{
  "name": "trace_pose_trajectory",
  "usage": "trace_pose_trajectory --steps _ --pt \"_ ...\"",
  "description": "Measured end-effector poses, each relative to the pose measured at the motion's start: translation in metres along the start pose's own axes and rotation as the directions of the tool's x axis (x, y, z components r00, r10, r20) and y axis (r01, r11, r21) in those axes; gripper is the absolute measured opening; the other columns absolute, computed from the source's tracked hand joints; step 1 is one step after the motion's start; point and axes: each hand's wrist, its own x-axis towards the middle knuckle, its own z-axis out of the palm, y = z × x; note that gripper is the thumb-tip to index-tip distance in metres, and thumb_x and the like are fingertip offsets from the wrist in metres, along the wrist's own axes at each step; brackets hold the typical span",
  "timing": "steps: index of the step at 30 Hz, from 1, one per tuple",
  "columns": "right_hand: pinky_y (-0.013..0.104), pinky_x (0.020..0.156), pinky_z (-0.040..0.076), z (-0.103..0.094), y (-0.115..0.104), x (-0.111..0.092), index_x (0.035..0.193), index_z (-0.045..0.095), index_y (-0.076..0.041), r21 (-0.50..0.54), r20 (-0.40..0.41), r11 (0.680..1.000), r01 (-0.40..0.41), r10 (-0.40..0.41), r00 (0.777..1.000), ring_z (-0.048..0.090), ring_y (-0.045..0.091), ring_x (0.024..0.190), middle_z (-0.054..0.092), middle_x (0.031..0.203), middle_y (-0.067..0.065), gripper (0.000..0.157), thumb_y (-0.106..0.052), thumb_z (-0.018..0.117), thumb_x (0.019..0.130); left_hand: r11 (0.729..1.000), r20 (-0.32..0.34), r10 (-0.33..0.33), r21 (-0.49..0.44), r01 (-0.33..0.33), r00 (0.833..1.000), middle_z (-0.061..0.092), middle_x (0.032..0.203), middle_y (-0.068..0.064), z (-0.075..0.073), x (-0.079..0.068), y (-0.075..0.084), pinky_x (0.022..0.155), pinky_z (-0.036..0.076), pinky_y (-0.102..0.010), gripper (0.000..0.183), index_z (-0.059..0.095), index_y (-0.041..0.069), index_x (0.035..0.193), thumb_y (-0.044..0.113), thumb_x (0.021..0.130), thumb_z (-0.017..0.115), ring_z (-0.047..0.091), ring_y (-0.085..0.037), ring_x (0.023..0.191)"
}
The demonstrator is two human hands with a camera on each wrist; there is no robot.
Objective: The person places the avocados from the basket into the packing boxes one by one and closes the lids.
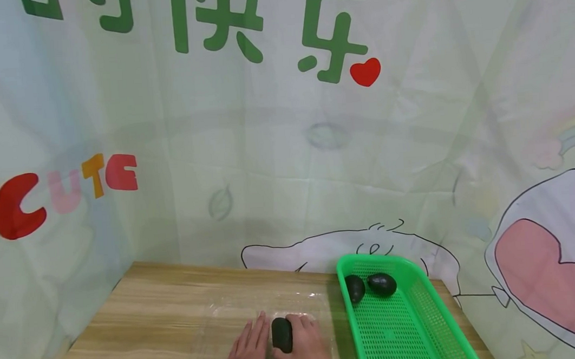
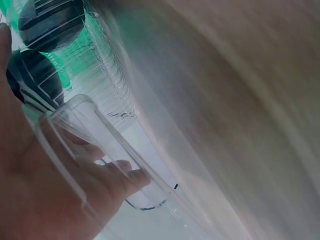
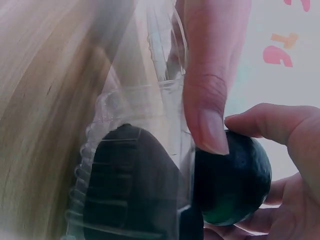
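Note:
My right hand grips a dark avocado over a clear plastic box on the table. In the right wrist view, its fingers curl round that avocado at the box's wall, and a second avocado shows through the clear plastic. My left hand lies at the left of the held avocado with its fingers straight along the box. Seen from the left wrist, the left hand touches a clear rim, with dark avocados behind plastic.
To the right stands a green mesh basket with two avocados at its far end. The wooden table ends against a printed cloth backdrop.

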Motion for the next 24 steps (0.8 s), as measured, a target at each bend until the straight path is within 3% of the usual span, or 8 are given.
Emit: trace_pose_trajectory --steps 10,16,24 --pt "0.033 0.067 0.049 0.009 -0.004 0.0 0.11 0.062 -0.007 0.017 0.046 0.999 -0.03 0.029 0.999 0.051 0.017 0.078 0.053 0.096 0.005 0.059 -0.041 0.081 0.066 1.0 0.045 -0.006 -0.006 0.006 0.999 0.014 0.16 -0.014 -0.003 0.001 0.0 0.107 0.025 -0.065 0.131 0.02 0.004 0.151 0.087 0.058 0.057 0.018 -0.044 0.142" --pt "0.042 0.077 0.05 0.017 -0.005 0.002 0.105 0.063 -0.009 -0.071 0.038 0.996 -0.061 0.064 0.997 0.055 0.023 0.089 0.059 0.097 0.005 0.057 -0.048 0.078 0.066 1.0 0.056 -0.002 0.012 0.001 0.998 0.015 0.159 -0.017 -0.003 0.002 0.002 0.109 0.022 -0.065 0.135 0.02 0.003 0.151 0.091 0.055 0.054 0.016 -0.044 0.142" --pt "0.055 0.083 0.047 0.021 -0.009 0.006 0.106 0.064 -0.008 -0.113 0.112 0.982 -0.153 0.165 0.98 0.056 0.03 0.097 0.065 0.102 0.008 0.061 -0.057 0.073 0.07 1.0 0.069 -0.024 0.013 0.023 0.997 0.015 0.159 -0.017 -0.003 0.004 0.002 0.106 0.025 -0.066 0.136 0.021 0.001 0.15 0.09 0.053 0.056 0.019 -0.045 0.141"
